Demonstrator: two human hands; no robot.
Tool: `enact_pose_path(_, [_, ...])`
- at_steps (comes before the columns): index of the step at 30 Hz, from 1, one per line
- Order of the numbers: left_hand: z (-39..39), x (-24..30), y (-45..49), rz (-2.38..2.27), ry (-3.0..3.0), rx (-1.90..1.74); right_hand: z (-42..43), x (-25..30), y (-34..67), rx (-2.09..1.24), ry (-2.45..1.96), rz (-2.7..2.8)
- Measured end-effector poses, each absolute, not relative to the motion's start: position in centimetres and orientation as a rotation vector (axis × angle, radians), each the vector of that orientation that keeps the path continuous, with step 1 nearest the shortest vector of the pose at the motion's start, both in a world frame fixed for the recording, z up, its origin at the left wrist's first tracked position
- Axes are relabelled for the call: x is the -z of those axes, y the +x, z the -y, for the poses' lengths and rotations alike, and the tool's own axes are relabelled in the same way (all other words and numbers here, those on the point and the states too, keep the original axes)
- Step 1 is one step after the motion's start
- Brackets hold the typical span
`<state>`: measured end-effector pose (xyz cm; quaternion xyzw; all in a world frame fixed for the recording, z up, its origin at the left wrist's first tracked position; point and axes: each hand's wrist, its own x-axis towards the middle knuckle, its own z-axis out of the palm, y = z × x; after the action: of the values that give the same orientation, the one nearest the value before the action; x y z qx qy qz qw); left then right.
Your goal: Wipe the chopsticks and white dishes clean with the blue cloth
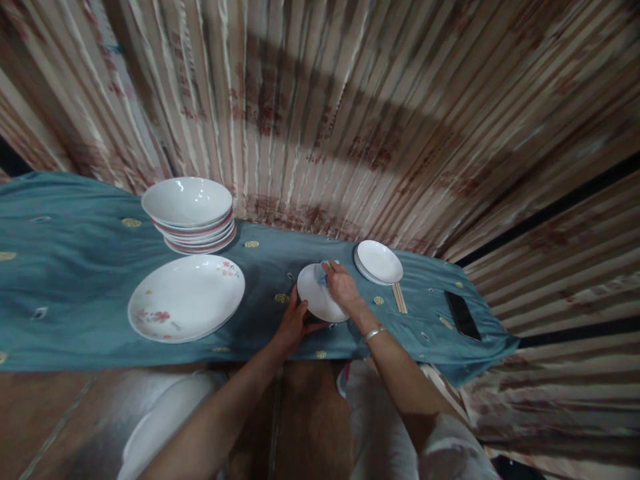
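A small white plate (316,299) is tilted a little just above or on the tablecloth; the exact gap is hard to tell. My left hand (294,321) grips it at the left and near edge, with the thumb over the rim. My right hand (342,285) is closed around a pale blue cloth (324,275), pressed on the plate's upper face. Most of that cloth is hidden under the fingers. To the right of my right hand sits a short stack of similar small white plates (380,261), with wooden chopsticks (399,298) lying beside it.
A stack of white bowls and plates (193,207) stands at the back left, behind large flower-patterned oval plates (190,300). A black phone (463,315) lies at the right end of the teal tablecloth (65,280). Pleated curtains (320,120) hang close behind the table.
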<state>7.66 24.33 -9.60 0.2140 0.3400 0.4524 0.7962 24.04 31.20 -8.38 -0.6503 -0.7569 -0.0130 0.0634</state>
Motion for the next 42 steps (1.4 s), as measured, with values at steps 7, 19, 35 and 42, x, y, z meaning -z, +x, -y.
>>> enact_pose_path(7, [-24.5, 10.0, 7.7, -0.683, 0.454, -0.991, -27.7, 8.6, 26.6, -0.047, -2.017, 2.284])
enact_pose_path(19, [-24.3, 9.9, 7.7, -0.729, 0.481, -0.975, -21.0, 7.6, 25.1, -0.328, -1.898, 2.247])
enact_pose_path(35, [-24.3, 10.3, 7.8, -0.713, 0.428, -0.983, -24.7, 9.0, 20.8, -0.417, -1.657, 2.269])
enact_pose_path(42, [-24.4, 10.5, 7.7, -0.676, 0.415, -0.976, -27.6, 9.7, 21.8, -0.310, -1.737, 2.257])
